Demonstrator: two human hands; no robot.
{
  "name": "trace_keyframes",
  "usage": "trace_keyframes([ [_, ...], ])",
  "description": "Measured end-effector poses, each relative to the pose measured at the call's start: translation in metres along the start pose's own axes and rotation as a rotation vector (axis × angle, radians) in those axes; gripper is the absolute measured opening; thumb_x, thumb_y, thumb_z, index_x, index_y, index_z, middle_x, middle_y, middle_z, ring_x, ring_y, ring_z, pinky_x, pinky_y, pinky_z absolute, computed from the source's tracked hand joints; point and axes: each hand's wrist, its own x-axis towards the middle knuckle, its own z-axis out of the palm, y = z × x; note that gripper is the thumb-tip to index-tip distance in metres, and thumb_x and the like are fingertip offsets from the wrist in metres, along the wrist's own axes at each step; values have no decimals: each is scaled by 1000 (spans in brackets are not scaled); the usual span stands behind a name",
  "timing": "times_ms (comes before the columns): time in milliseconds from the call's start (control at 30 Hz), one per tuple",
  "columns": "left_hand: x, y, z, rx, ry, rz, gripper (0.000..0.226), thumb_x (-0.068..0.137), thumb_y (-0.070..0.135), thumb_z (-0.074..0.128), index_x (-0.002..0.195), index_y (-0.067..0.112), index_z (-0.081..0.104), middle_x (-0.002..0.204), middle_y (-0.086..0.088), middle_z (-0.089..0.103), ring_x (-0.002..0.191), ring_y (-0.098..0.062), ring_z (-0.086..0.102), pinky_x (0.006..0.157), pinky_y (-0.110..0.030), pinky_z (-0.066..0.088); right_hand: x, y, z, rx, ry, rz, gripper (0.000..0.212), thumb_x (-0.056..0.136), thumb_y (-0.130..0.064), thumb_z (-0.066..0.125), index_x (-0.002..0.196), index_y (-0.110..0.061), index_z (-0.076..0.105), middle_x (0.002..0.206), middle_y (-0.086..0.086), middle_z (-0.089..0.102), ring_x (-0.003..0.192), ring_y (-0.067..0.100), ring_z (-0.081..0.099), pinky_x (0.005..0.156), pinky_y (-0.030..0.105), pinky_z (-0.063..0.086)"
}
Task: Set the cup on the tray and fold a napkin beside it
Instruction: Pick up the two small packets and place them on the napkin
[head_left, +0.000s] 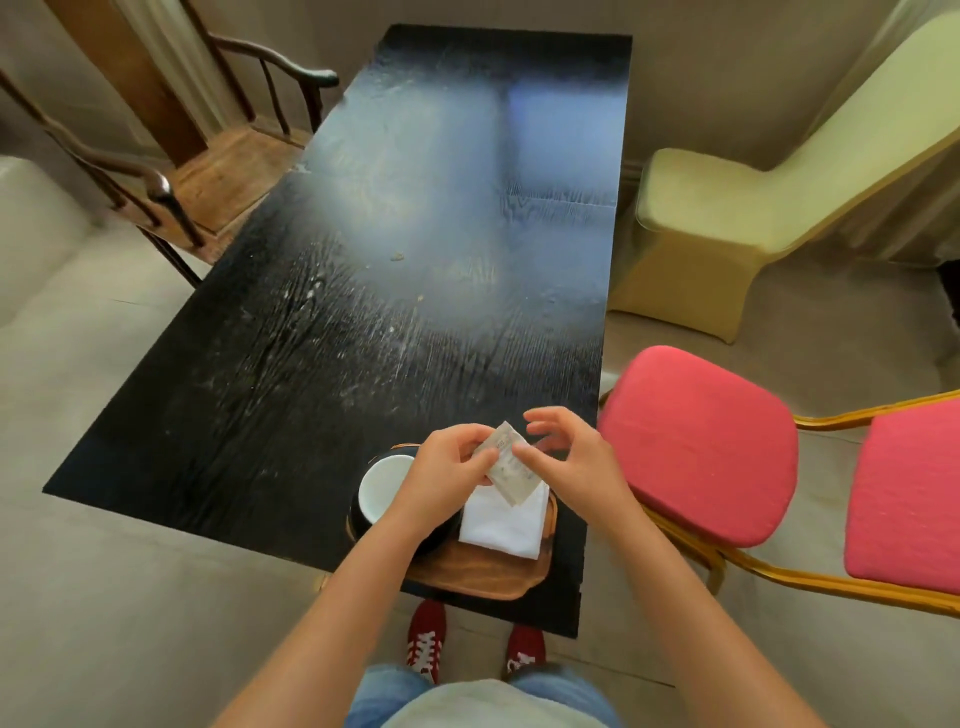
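Head view: black wood-grain table is seen from above on a pale floor, with glare across its far half. At the near edge of the table an oval wooden tray is set. On the tray's left part a black cup with a white interior stands upright, partly covered by the left forearm. Just right of the cup, on the tray, a white folded napkin lies flat.

Above the napkin a small grey-beige printed paper packet is held. Left hand: grip closed on the packet's left edge, thumb and fingers pinched. Right hand: thumb touching the packet's right edge, remaining fingers spread and curled open above it; a firm hold cannot be confirmed.

A dark wooden armchair is noted at far left, a cream-covered chair at far right, and a red-cushioned chair with gold frame beside the table at right. Red shoes are visible below the table edge.
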Motion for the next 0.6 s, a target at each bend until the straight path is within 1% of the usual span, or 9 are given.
trace_keyframes([
  [67, -5, -2, -2, -43, 30, 17, 18, 91, 11, 56, 99, 25, 66, 97, -2, 71, 93, -14, 68, 78, -32, 59, -8, 0, 1, 107, -125, 76, 22, 82, -27, 68, 102, -27, 60, 97, -6, 66, 87, 11, 66, 60, 19, 54],
  [133, -10, -4, -3, -49, 29, 6, 20, 91, 12, 56, 99, 28, 64, 99, -1, 71, 97, -14, 67, 79, -31, 58, -15, -1, 6, 123, -126, 76, 12, 83, -22, 67, 94, -24, 61, 93, -1, 68, 85, 14, 67, 56, 21, 56],
  [200, -13, -7, -1, -66, 97, -26, 22, 91, 13, 57, 108, 25, 62, 104, 0, 68, 101, -15, 65, 82, -32, 57, -19, -5, 12, 110, -50, 66, 8, 84, -17, 66, 90, -20, 62, 90, 0, 67, 82, 14, 66, 56, 25, 57],
  [267, -18, -7, 0, -84, 315, -82, 22, 90, 17, 57, 112, 16, 60, 103, -1, 67, 98, -14, 64, 83, -34, 56, -24, -9, 18, 4, 73, 12, 7, 83, -14, 65, 88, -18, 62, 87, 0, 66, 80, 12, 64, 60, 31, 57],
  [333, -23, -4, -1, -195, 439, -177, 24, 90, 29, 57, 98, 8, 64, 87, -4, 70, 85, -19, 68, 73, -31, 57, -28, -14, 24, -226, 198, -147, 7, 82, -10, 65, 87, -13, 63, 84, 1, 65, 77, 14, 60, 62, 35, 54],
  [400, -24, 1, -5, -390, 327, -337, 42, 88, 46, 55, 83, 6, 68, 77, -10, 73, 75, -23, 71, 64, -29, 56, -32, -18, 28, -450, 276, -393, 7, 78, -5, 67, 84, -9, 66, 81, 4, 65, 74, 19, 60, 58, 34, 53],
  [467, -25, 4, -12, -549, 171, -494, 55, 83, 58, 54, 81, 6, 71, 77, -9, 75, 72, -20, 73, 63, -28, 53, -34, -19, 29, -570, 308, -599, 7, 75, -1, 70, 79, -7, 67, 77, 5, 66, 70, 21, 61, 52, 31, 53],
  [533, -25, 3, -22, -581, 58, -573, 49, 82, 54, 58, 89, 7, 70, 76, -5, 76, 70, -15, 73, 60, -24, 52, -36, -17, 29, -606, 322, -711, 7, 75, 0, 70, 75, -6, 67, 76, 6, 66, 70, 22, 61, 51, 30, 51],
  [600, -25, 0, -28, -519, -4, -571, 30, 84, 38, 64, 95, 10, 68, 78, -4, 76, 70, -13, 72, 58, -21, 53, -35, -16, 27, -632, 346, -770, 7, 76, 1, 70, 74, -6, 67, 78, 6, 68, 72, 22, 61, 52, 29, 51],
])
